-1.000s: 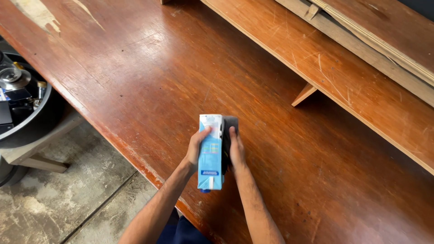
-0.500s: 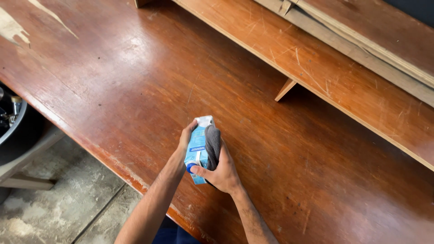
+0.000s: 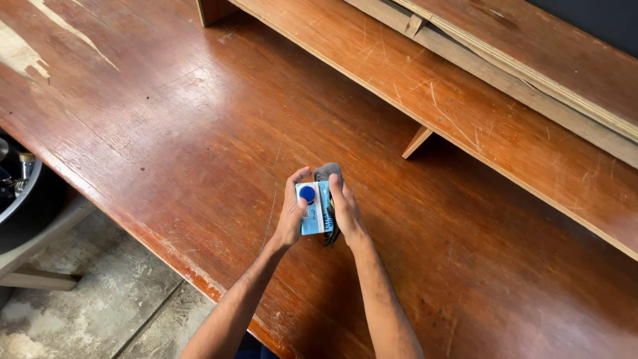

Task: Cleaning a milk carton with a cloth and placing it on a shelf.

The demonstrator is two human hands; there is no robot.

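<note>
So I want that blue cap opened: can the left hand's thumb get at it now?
Probably yes: the blue cap faces up, uncovered, and the left hand grips the carton right beside it. The right hand presses a grey cloth on the other side.

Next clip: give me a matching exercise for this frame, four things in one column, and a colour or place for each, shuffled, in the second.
Things:
1. Small light-blue carton
2. Round screw cap on the carton
3. Grey cloth
4. Reddish-brown wooden table

Descriptions:
A. Dark blue, facing the camera
B. Under the right hand, beside the carton
C. Held between both hands, the left hand on one side
D. Scratched, worn pale at the far left

Pairs: 1-C, 2-A, 3-B, 4-D
</note>
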